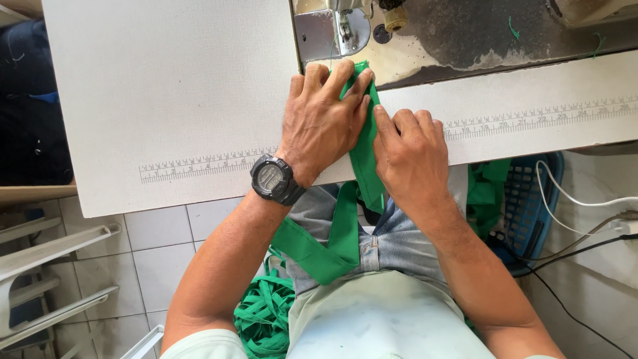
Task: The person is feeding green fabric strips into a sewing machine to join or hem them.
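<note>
Head view, looking down at a white sewing table [166, 86] that fills the upper half of the frame.

Left hand [322, 116]: lies flat, palm down, fingers spread and pressing on a green fabric strip [364, 149] at upper centre. Not closed around anything. A dark digital wristwatch [272, 178] sits on that wrist.

Right hand [409, 153]: just right of the left one, fingers curled, fingertips pushing down on the same strip at its right edge. Whether it pinches the cloth, cannot tell.

The strip runs from under the left fingers near the sewing machine's metal plate and presser foot [339, 30], top centre, down over the table edge between the hands, then loops across the lap at lower centre. Both hands cover most of its part on the table.

Surroundings: a printed ruler scale [199, 165] runs across the table, interrupted by the hands. A heap of green strips [262, 312] lies on the tiled floor at lower centre-left. A blue plastic basket [528, 199] with green cloth in it stands at right, below the table edge. White and black cables [585, 199] trail at far right. White plastic furniture [46, 266] at lower left.
</note>
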